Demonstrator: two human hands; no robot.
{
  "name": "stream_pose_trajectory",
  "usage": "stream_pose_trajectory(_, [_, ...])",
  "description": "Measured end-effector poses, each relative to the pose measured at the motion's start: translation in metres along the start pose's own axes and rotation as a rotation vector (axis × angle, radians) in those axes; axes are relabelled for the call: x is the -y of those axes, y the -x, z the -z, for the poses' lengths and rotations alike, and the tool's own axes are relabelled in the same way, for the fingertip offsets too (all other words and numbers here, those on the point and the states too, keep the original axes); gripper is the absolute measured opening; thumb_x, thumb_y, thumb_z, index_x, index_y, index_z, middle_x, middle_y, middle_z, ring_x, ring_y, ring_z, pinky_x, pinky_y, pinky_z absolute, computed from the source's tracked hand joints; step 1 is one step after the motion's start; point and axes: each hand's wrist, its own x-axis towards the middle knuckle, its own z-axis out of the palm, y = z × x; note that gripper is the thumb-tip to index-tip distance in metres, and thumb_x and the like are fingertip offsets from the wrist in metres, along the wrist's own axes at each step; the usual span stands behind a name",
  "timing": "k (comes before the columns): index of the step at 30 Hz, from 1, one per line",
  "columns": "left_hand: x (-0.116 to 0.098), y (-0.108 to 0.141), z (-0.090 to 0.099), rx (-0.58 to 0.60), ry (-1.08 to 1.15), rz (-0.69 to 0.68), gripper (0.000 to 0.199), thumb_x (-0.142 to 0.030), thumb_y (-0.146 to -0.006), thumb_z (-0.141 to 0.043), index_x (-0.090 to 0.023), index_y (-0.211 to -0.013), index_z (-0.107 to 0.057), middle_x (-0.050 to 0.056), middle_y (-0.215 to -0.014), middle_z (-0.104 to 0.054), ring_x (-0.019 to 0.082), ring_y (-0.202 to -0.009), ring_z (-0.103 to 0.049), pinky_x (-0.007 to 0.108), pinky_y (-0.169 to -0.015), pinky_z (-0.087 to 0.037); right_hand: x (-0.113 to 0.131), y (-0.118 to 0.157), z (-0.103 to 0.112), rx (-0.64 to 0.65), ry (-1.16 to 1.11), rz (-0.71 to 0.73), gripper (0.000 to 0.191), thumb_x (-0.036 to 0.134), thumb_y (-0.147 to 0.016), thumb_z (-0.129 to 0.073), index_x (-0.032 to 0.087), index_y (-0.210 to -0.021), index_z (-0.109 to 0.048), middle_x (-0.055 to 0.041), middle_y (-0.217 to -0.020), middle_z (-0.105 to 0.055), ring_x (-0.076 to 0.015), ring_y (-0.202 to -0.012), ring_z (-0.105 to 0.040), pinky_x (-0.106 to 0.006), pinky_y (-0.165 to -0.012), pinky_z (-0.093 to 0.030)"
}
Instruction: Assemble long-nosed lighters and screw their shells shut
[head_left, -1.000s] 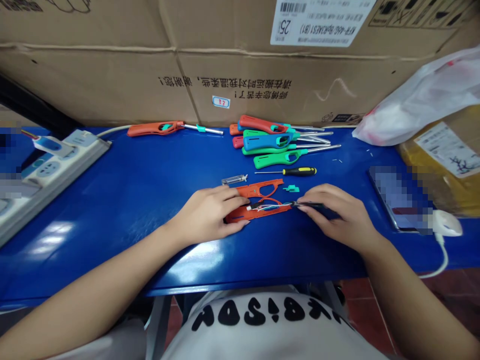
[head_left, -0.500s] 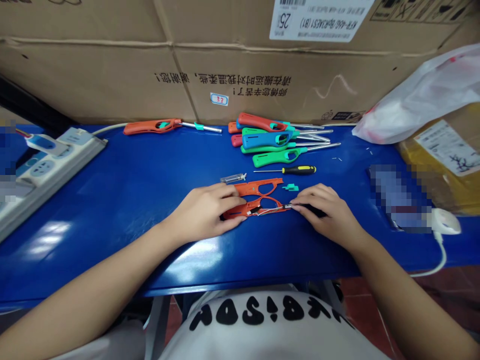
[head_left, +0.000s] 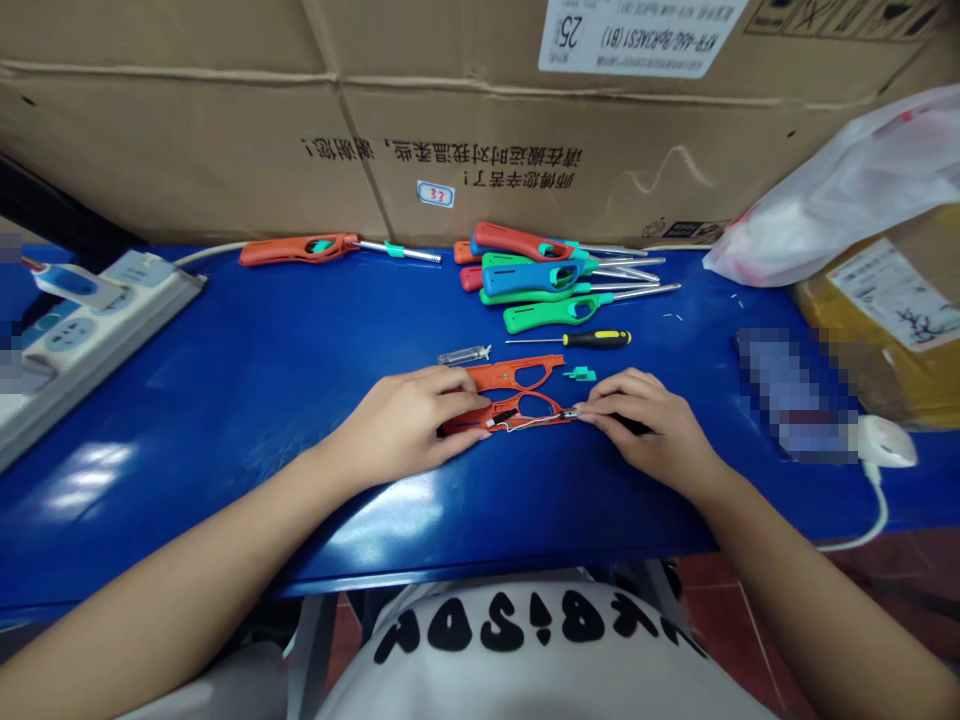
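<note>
My left hand (head_left: 412, 420) is closed on the handle end of an orange lighter shell half (head_left: 534, 424), which lies open side up on the blue table. In that half sit a small black part (head_left: 505, 417) and thin white wire. At its other end, my right hand (head_left: 651, 420) pinches the end of a metal tube (head_left: 571, 413); most of the tube is hidden under the fingers. A second orange shell half (head_left: 510, 373) lies just beyond. Near it are a teal trigger (head_left: 580, 374) and a clear fuel tank (head_left: 463, 355).
Behind lie a black and yellow screwdriver (head_left: 598, 339), a pile of lighters (head_left: 536, 275) in several colours and one orange lighter (head_left: 300, 249). A power strip (head_left: 75, 340) stands left; a phone (head_left: 795, 395), white plug (head_left: 886, 441) and plastic bag (head_left: 840, 190) are right. A cardboard box (head_left: 225, 170) walls the back.
The small black part in the shell half has shifted slightly. Both hands keep nearly the same grip and place; the view has moved a little.
</note>
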Motion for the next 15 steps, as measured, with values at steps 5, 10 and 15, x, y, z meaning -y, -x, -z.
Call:
stream_pose_trajectory(5, [0.001, 0.001, -0.001, 0.003, -0.015, 0.007, 0.022, -0.036, -0.096, -0.062, -0.022, -0.109, -0.073, 0.005, -0.109, -0.073, 0.021, -0.1, -0.07, 0.03, -0.079, -0.056, 0.002, 0.001, 0.001, 0.028, 0.068, 0.024, 0.015, 0.022, -0.099, -0.059, 0.026, -0.107, -0.071, -0.0061, -0.099, -0.075, -0.0215, -0.095, -0.069, -0.04, -0.083, -0.052])
stream_pose_trajectory(10, [-0.006, -0.001, 0.0, -0.142, 0.01, -0.018, 0.041, -0.043, -0.088, -0.071, -0.018, -0.121, -0.07, 0.008, -0.115, -0.073, 0.024, -0.099, -0.067, 0.035, -0.083, -0.056, 0.013, 0.0, 0.004, 0.026, 0.113, 0.066, 0.019, 0.018, -0.1, -0.056, 0.024, -0.114, -0.067, -0.008, -0.106, -0.072, -0.0206, -0.096, -0.069, -0.036, -0.081, -0.055])
stream_pose_trajectory(15, [-0.022, -0.006, 0.001, -0.372, 0.143, -0.052, 0.033, -0.035, -0.092, -0.072, -0.019, -0.121, -0.069, 0.008, -0.111, -0.073, 0.019, -0.095, -0.064, 0.034, -0.084, -0.053, 0.032, -0.013, 0.009, 0.029, 0.092, 0.094, 0.02, 0.018, -0.101, -0.054, 0.025, -0.117, -0.065, -0.0069, -0.108, -0.07, -0.0177, -0.095, -0.07, -0.029, -0.078, -0.057])
